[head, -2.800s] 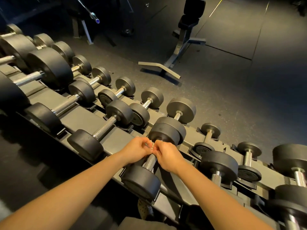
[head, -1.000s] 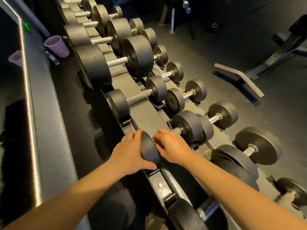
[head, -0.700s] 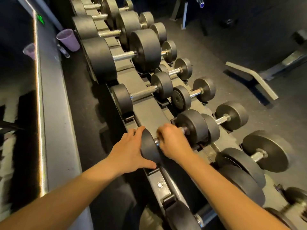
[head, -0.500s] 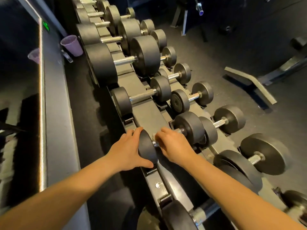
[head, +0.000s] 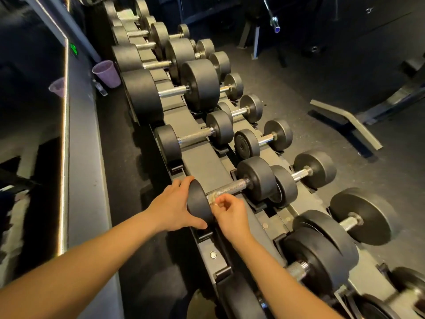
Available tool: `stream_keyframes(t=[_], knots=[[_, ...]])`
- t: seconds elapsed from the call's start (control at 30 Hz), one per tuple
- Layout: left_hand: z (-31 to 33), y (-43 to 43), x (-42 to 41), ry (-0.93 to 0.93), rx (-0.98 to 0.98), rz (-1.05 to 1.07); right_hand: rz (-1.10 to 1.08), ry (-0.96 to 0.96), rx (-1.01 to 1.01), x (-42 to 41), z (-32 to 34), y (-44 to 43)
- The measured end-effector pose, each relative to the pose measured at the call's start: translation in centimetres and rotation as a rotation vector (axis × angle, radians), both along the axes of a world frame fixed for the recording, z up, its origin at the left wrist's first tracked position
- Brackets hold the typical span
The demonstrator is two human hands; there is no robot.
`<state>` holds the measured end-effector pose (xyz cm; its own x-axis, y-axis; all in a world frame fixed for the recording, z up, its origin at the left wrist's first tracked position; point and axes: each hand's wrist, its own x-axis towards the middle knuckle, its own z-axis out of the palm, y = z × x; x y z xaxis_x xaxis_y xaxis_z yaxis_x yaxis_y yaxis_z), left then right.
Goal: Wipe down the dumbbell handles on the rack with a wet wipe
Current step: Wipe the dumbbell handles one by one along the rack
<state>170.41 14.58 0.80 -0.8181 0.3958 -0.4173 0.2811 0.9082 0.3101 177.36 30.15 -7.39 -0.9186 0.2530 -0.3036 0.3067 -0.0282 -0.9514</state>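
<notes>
Dumbbell (head: 232, 188) under the person's hands lies crosswise on the upper row of the rack (head: 202, 162), toward the rack's near end, with more dumbbells lined up beyond it and on the lower row. The left hand (head: 172, 208) grips this dumbbell's near head (head: 199, 203), fingers over the top of the rim and thumb under it. The right hand (head: 230, 215) pinches a wet wipe (head: 212, 198) in curled fingertips and holds it against the knurled handle, just beside that near head. The handle's remaining length shows bare metal. Off the rack's left edge, beside the larger dumbbells, stands a purple cup (head: 107, 73).
</notes>
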Motion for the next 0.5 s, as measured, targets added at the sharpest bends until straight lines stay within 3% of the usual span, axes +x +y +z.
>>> stream_keyframes(t=[0.1, 0.13, 0.2, 0.23, 0.3, 0.4, 0.5], knots=[[-0.1, -0.1, -0.1, -0.016, -0.005, 0.003, -0.027, -0.055, 0.162, -0.1, -0.4, 1.3], [-0.1, -0.2, -0.2, -0.020, -0.001, 0.002, -0.120, -0.096, 0.095, -0.2, -0.5, 1.6], [-0.1, -0.2, -0.1, -0.020, 0.012, 0.003, -0.253, -0.234, -0.237, -0.9, 0.0, 1.6], [-0.2, -0.2, -0.2, -0.016, 0.012, 0.004, -0.259, -0.300, -0.379, -1.3, 0.5, 1.5], [-0.3, -0.2, -0.2, -0.017, 0.002, 0.008, -0.179, -0.403, -0.472, -1.8, 1.5, 1.1], [-0.3, -0.2, -0.2, -0.007, 0.009, 0.011, -0.009, -0.410, -0.388, -1.6, 2.2, 1.1], [-0.4, -0.2, -0.2, -0.009, 0.013, 0.001, 0.101, -0.285, -0.063, -1.4, 2.6, 1.7]])
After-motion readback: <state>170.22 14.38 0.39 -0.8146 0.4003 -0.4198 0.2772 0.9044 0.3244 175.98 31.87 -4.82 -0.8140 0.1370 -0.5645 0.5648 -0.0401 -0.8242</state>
